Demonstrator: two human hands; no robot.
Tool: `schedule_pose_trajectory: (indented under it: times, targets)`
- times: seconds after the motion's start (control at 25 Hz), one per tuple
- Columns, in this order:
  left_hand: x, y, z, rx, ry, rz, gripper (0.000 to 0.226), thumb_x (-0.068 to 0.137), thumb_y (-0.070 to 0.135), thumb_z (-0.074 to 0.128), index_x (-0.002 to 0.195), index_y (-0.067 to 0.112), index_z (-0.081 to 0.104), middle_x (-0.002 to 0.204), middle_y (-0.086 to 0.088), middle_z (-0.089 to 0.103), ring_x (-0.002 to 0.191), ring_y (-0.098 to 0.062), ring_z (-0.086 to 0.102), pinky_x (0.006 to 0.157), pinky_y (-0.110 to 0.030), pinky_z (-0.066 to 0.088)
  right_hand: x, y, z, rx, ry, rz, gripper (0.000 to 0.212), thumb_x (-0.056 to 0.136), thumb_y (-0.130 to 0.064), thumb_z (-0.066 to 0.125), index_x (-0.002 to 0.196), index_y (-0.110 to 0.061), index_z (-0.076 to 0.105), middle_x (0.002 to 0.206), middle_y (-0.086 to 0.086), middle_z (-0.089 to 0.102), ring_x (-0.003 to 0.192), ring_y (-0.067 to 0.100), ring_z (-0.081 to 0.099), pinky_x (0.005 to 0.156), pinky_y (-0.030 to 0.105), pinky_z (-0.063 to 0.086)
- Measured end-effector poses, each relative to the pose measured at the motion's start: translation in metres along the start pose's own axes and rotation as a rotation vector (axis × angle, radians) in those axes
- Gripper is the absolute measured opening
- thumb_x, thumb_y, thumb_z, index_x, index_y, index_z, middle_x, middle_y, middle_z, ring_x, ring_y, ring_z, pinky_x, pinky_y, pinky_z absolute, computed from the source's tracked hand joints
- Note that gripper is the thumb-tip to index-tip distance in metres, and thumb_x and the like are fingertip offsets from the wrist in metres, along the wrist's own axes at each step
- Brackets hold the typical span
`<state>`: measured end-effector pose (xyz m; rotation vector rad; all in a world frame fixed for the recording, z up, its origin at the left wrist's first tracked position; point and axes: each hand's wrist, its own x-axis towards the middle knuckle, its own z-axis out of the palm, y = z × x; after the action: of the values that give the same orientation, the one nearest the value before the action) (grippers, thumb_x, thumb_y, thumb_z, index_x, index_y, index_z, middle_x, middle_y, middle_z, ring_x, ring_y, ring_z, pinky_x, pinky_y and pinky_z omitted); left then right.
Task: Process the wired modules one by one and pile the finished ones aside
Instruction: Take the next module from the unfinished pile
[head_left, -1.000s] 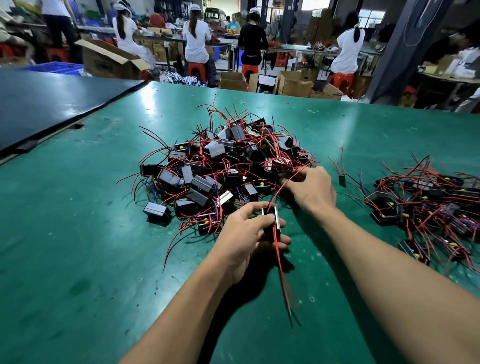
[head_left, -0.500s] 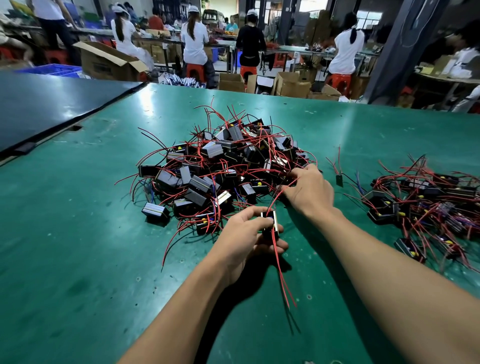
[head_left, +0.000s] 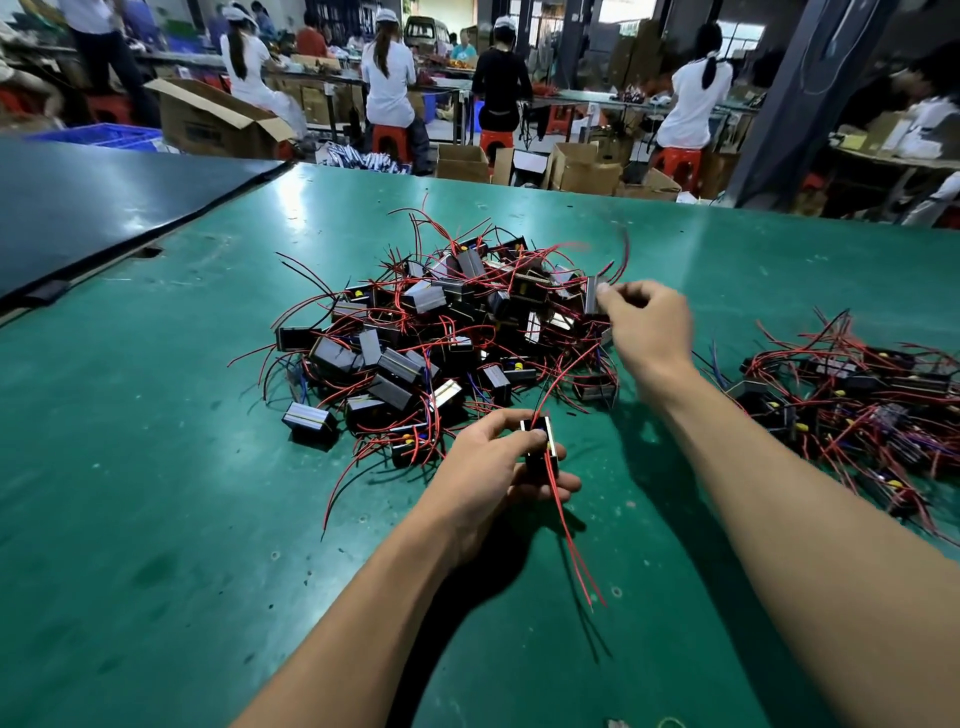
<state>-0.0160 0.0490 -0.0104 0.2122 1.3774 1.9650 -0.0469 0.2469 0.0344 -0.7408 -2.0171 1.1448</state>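
Observation:
A big heap of black wired modules (head_left: 441, 332) with red leads lies in the middle of the green table (head_left: 156, 467). My left hand (head_left: 493, 467) holds one black module (head_left: 543, 447) just in front of the heap, its red wires trailing toward me. My right hand (head_left: 644, 327) is raised over the heap's right edge and pinches another module (head_left: 592, 296) whose red wires blur upward. A second, flatter pile of modules (head_left: 852, 405) lies to the right of my right forearm.
A dark panel (head_left: 93, 208) covers the table's far left corner. Beyond the far edge stand cardboard boxes (head_left: 582, 166), red stools and several seated workers at other benches. A dark pillar (head_left: 800, 98) rises at the back right.
My right hand has risen from the heap's near right edge, lifting a module with its wires swinging up. My left hand keeps holding its module in about the same place.

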Motion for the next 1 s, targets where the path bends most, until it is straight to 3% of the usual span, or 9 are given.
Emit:
schedule_pose_trajectory:
  times: [0.16,0.32,0.44,0.56,0.64,0.8,0.92,1.0]
  targets:
    - [-0.001,0.002,0.000,-0.015,0.011,0.013,0.017,0.099,0.002,0.049,0.115,-0.001,0.053,0.090,-0.022,0.064,0.065,-0.034,0.070,0.058,-0.034,0.060,-0.004,-0.031,-0.019,0.359,-0.156,0.169,0.021,0.092,-0.024,0.069,0.072,-0.018,0.063,0.064,-0.009,0.059,0.043,-0.003,0.052,0.044,0.013,0.040]
    - [0.000,0.002,-0.002,-0.031,0.028,0.040,0.021,0.100,0.005,0.050,0.119,-0.003,0.051,0.093,-0.023,0.064,0.068,-0.036,0.071,0.064,-0.037,0.060,-0.010,-0.044,-0.038,0.311,-0.338,0.158,0.022,0.092,-0.035,0.066,0.073,-0.023,0.065,0.079,-0.015,0.064,0.073,0.006,0.051,0.066,0.029,0.032]
    - [0.000,0.001,-0.002,-0.013,0.018,0.045,0.021,0.099,0.006,0.051,0.119,-0.001,0.051,0.094,-0.023,0.064,0.070,-0.037,0.071,0.066,-0.040,0.060,-0.021,-0.042,-0.053,0.309,-0.441,0.074,0.019,0.093,-0.033,0.063,0.076,-0.024,0.063,0.077,-0.011,0.068,0.083,0.013,0.052,0.077,0.036,0.032]
    - [0.001,0.001,-0.001,0.002,0.039,0.067,0.019,0.099,0.006,0.051,0.118,0.001,0.052,0.091,-0.021,0.065,0.068,-0.036,0.071,0.068,-0.042,0.059,-0.027,-0.037,-0.069,0.454,-0.542,0.016,0.019,0.098,-0.031,0.053,0.102,-0.019,0.067,0.101,0.005,0.074,0.097,0.019,0.059,0.083,0.035,0.037]
    - [0.002,0.002,0.000,-0.023,0.075,0.086,0.019,0.099,0.005,0.051,0.118,0.000,0.051,0.090,-0.021,0.065,0.064,-0.035,0.070,0.070,-0.044,0.054,-0.029,-0.037,-0.080,0.679,-0.535,-0.005,0.028,0.102,-0.031,0.045,0.115,-0.015,0.064,0.110,0.004,0.074,0.097,0.014,0.065,0.086,0.031,0.041]
    - [0.004,0.001,0.000,-0.045,0.110,0.097,0.018,0.099,0.005,0.050,0.117,0.000,0.051,0.092,-0.023,0.065,0.063,-0.033,0.070,0.070,-0.044,0.055,-0.032,-0.035,-0.088,1.182,-0.472,0.117,0.030,0.104,-0.033,0.043,0.118,-0.017,0.064,0.106,-0.004,0.074,0.095,0.009,0.068,0.094,0.033,0.050]
    - [0.002,0.000,-0.001,-0.052,0.100,0.095,0.017,0.099,0.006,0.051,0.115,0.001,0.052,0.094,-0.023,0.067,0.066,-0.034,0.070,0.064,-0.039,0.059,-0.037,-0.022,-0.085,1.268,-0.417,0.220,0.025,0.101,-0.031,0.050,0.105,-0.016,0.070,0.100,-0.003,0.075,0.093,0.011,0.072,0.088,0.034,0.056]
    - [0.002,-0.001,-0.001,-0.057,0.097,0.096,0.017,0.098,0.006,0.052,0.115,0.003,0.053,0.095,-0.023,0.067,0.066,-0.034,0.071,0.063,-0.038,0.060,-0.039,-0.010,-0.082,1.151,-0.422,0.226,0.023,0.100,-0.029,0.052,0.106,-0.014,0.068,0.096,-0.001,0.075,0.092,0.015,0.072,0.084,0.034,0.058]
